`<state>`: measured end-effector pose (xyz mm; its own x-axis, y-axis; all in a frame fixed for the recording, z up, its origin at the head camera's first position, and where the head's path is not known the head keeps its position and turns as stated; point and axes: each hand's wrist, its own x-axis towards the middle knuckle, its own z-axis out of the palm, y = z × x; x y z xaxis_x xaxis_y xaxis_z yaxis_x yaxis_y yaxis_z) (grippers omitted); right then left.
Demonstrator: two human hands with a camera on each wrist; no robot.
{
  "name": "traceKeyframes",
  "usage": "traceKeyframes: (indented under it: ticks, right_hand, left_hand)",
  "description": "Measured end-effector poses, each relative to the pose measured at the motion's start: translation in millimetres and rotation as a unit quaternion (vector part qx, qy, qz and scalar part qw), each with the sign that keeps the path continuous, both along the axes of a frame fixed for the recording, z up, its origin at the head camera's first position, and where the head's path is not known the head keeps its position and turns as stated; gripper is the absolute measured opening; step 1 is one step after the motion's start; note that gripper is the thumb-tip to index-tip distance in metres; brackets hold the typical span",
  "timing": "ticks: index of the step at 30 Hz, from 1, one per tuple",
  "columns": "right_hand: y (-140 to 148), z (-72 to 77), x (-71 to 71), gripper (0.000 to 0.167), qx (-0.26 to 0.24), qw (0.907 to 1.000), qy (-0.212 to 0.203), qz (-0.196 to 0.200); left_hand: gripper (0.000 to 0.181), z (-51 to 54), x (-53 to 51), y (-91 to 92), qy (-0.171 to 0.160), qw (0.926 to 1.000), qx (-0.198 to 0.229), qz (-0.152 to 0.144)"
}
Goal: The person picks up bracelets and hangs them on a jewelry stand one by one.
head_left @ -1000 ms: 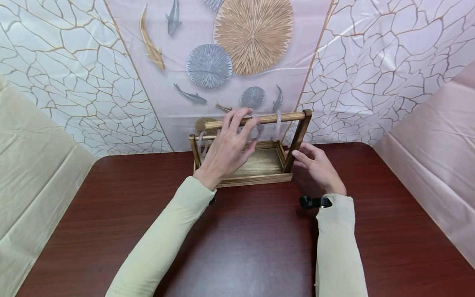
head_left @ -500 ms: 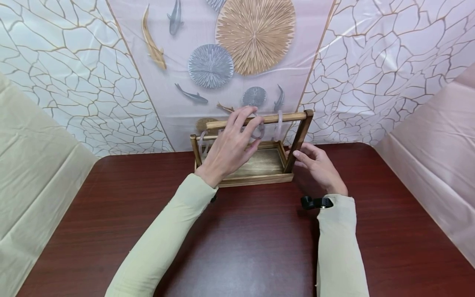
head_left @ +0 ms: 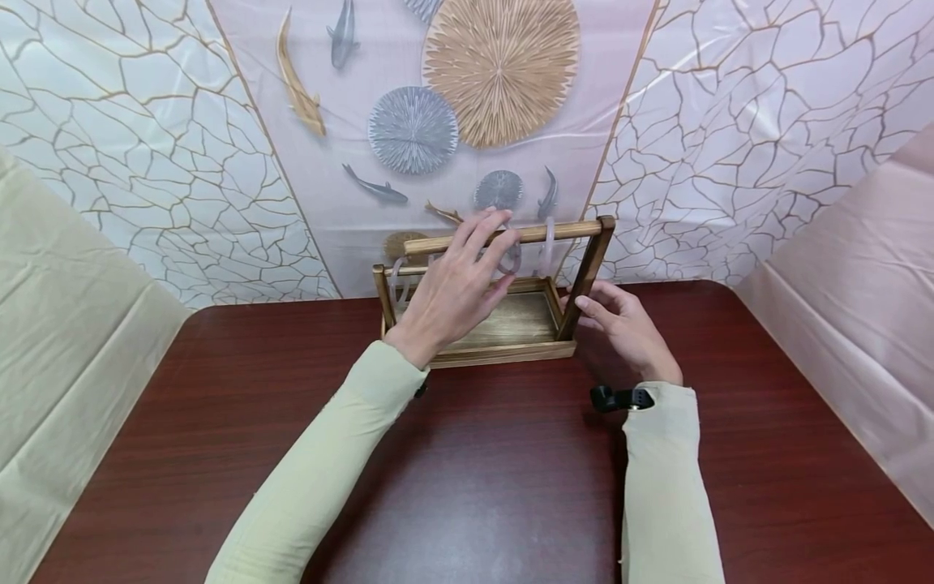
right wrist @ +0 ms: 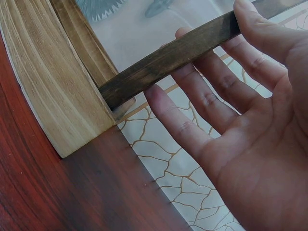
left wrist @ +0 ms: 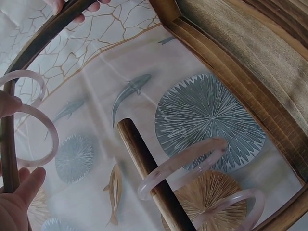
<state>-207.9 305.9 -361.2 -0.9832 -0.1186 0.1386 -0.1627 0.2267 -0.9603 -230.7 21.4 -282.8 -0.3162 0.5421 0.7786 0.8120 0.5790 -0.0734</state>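
A wooden jewelry stand (head_left: pixel 503 354) with a tray base and two bars stands at the table's back. My left hand (head_left: pixel 452 296) reaches over the upper bar, its finger and thumb on a pale translucent bangle (left wrist: pixel 57 139) that hangs there. Another bangle (head_left: pixel 549 243) hangs farther right on that bar, near the post. On the lower bar (left wrist: pixel 137 149) hang more bangles (left wrist: pixel 168 172), partly behind my left hand in the head view. My right hand (head_left: pixel 623 328) holds the stand's right post (right wrist: pixel 187 50) between thumb and fingers.
The dark red-brown table (head_left: pixel 467 470) spreads in front of the stand. A patterned cloth backdrop (head_left: pixel 350 235) rises right behind it, with pale fabric sides (head_left: pixel 80 324) left and right. A black strap (head_left: pixel 620 398) circles the right wrist.
The left hand has shifted very slightly to the right along the upper bar with the bangle. The right hand and the stand look unmoved.
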Motion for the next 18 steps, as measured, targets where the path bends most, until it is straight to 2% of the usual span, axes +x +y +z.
traceKeyframes:
  ticks: [6, 14, 18]
  right_hand:
    - [0.1, -2.0, -1.2, 0.046, 0.001, 0.9999, 0.01, 0.01]
    - [-1.3, -0.8, -0.7, 0.035, -0.007, 0.9999, 0.005, 0.011]
    - [-0.7, 0.8, 0.7, 0.035, 0.008, 1.0, 0.002, 0.001]
  left_hand:
    - [0.047, -0.1, 0.4, -0.8, 0.004, 1.0, -0.004, 0.004]
    - [0.047, -0.9, 0.5, -1.5, 0.003, 1.0, 0.005, -0.002]
    - [0.05, -1.2, 0.7, -2.2, 0.003, 0.9999, 0.009, -0.011]
